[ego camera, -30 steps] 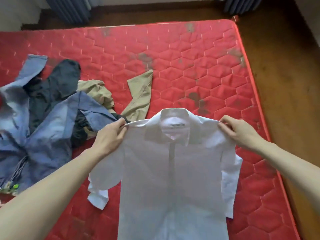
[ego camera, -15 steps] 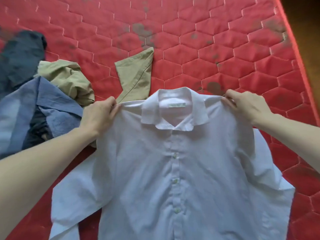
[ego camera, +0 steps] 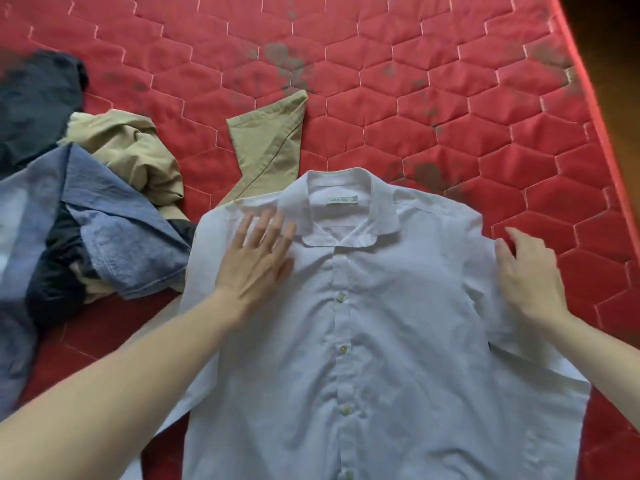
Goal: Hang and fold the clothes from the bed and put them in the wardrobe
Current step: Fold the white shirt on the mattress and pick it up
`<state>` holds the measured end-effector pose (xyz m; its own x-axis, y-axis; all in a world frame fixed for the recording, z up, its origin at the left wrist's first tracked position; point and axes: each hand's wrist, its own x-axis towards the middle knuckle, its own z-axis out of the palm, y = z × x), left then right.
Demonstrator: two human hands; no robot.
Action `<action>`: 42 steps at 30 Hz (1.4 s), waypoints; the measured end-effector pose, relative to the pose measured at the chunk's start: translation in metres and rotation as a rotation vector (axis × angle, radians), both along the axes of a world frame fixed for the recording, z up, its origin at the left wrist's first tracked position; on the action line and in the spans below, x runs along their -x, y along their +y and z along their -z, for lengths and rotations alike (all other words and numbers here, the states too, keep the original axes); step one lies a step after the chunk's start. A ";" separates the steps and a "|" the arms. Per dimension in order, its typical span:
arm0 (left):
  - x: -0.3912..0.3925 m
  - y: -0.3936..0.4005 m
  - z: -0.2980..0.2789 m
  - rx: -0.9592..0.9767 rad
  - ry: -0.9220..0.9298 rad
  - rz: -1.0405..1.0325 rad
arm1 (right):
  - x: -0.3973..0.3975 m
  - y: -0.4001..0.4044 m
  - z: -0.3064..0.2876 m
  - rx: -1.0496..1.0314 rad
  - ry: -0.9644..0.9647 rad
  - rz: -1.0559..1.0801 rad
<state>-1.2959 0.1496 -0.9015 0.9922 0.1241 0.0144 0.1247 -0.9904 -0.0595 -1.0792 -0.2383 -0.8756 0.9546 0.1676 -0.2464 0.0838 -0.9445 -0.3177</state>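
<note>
Covering most of the frame, one red mattress (ego camera: 433,109) carries all the clothes. One white shirt (ego camera: 381,341) lies flat, front up, at lower centre, collar toward the top; five buttons are visible on its placket. One pile (ego camera: 69,220) of blue, dark and tan garments sits at the left edge, touching the shirt. Left hand (ego camera: 256,258) lies flat, fingers spread, beside the collar. Right hand (ego camera: 530,278) rests on the shirt's right shoulder, fingers loosely bent, holding nothing.

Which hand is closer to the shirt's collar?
Left. The left hand lies flat on the shirt, fingertips at the collar; the right hand rests at the shoulder edge.
</note>
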 end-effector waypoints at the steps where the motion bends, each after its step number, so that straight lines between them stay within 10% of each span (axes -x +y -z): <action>1: 0.005 -0.012 0.000 0.008 0.030 0.024 | 0.012 -0.015 0.000 0.006 0.003 0.047; 16: 0.026 -0.150 -0.001 0.156 0.294 0.163 | 0.128 -0.118 -0.013 0.018 0.084 0.303; 27: -0.025 -0.249 -0.020 0.301 0.187 0.109 | 0.092 -0.165 -0.043 -0.524 0.326 0.263; 32: -0.076 -0.311 -0.033 0.445 0.275 0.103 | 0.072 -0.188 -0.055 -0.593 0.766 0.081; 42: -0.082 -0.314 -0.015 0.317 0.560 -0.033 | -0.003 -0.258 -0.061 0.278 -0.605 -0.606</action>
<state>-1.2136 -0.1647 -0.8868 0.8345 0.0679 -0.5469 0.1906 -0.9667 0.1707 -1.0757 -0.4962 -0.8143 0.7013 0.6941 0.1625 0.6715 -0.7197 0.1761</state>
